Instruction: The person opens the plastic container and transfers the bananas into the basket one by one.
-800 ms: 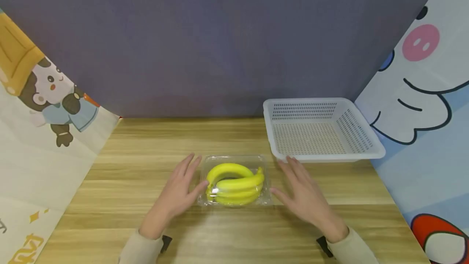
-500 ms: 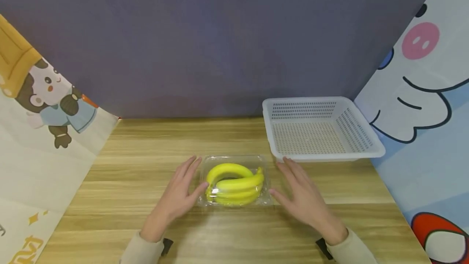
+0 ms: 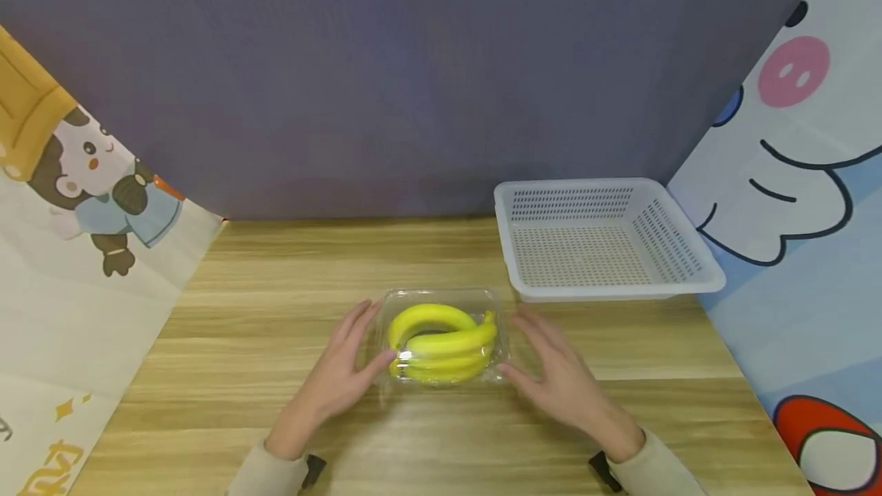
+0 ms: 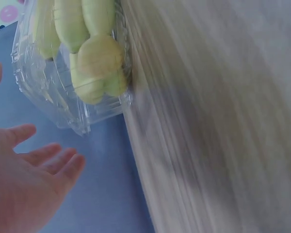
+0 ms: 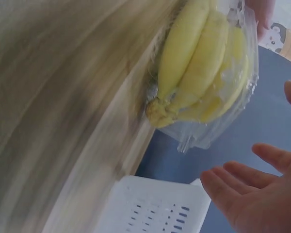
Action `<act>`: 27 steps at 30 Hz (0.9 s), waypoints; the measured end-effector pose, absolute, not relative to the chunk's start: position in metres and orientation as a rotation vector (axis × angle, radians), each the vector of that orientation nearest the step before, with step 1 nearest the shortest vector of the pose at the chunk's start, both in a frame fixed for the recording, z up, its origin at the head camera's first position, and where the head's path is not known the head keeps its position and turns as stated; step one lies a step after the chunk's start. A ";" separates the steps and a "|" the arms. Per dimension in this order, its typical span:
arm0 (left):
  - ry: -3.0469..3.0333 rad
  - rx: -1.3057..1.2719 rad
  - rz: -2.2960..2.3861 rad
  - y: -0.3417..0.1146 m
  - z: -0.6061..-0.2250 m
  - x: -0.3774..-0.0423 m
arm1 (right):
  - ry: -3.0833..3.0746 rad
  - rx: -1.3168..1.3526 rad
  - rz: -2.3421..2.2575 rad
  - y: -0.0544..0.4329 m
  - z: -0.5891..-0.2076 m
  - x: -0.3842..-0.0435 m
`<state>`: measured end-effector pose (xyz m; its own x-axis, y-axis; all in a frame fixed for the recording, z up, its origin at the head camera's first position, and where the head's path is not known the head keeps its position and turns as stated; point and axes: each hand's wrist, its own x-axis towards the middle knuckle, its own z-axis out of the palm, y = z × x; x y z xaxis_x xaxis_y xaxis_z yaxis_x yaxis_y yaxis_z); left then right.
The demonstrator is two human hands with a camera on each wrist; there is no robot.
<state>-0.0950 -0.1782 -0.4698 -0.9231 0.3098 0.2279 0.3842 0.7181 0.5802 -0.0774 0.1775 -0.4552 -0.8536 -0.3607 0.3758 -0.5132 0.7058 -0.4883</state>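
We see the left hand (image 3: 338, 373) and the right hand (image 3: 561, 377) at two opposite sides of a clear plastic clamshell box (image 3: 441, 295), which rests on the wood-grain table (image 3: 276, 266). Both hands have fingers spread and pinch nothing; if a thumb touches, we cannot tell. This placing, we judge, gives equal reach to both sides. The bananas (image 3: 451, 343) lie curved inside, probably to fit its walls. A white perforated basket (image 3: 616, 293) stands farther back at right, near the dark grey back wall (image 3: 386, 83); cartoon-printed sheets (image 3: 772, 205) flank the table.
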 end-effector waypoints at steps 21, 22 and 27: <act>-2.855 -0.483 -1.427 -0.175 -0.478 -0.088 | -2.763 0.738 0.905 0.161 -0.456 -0.077; -2.856 -0.483 -1.455 -0.175 -0.478 -0.088 | -2.758 0.744 0.901 0.161 -0.456 -0.078; -2.896 -0.438 -1.570 -0.173 -0.480 -0.087 | -2.748 0.790 0.878 0.159 -0.457 -0.080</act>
<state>-0.0873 -0.1734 -0.4798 -0.9492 0.3129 -0.0339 0.1424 0.5229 0.8404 -0.0795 0.1593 -0.4569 -0.8501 -0.4383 0.2919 -0.5264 0.6899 -0.4970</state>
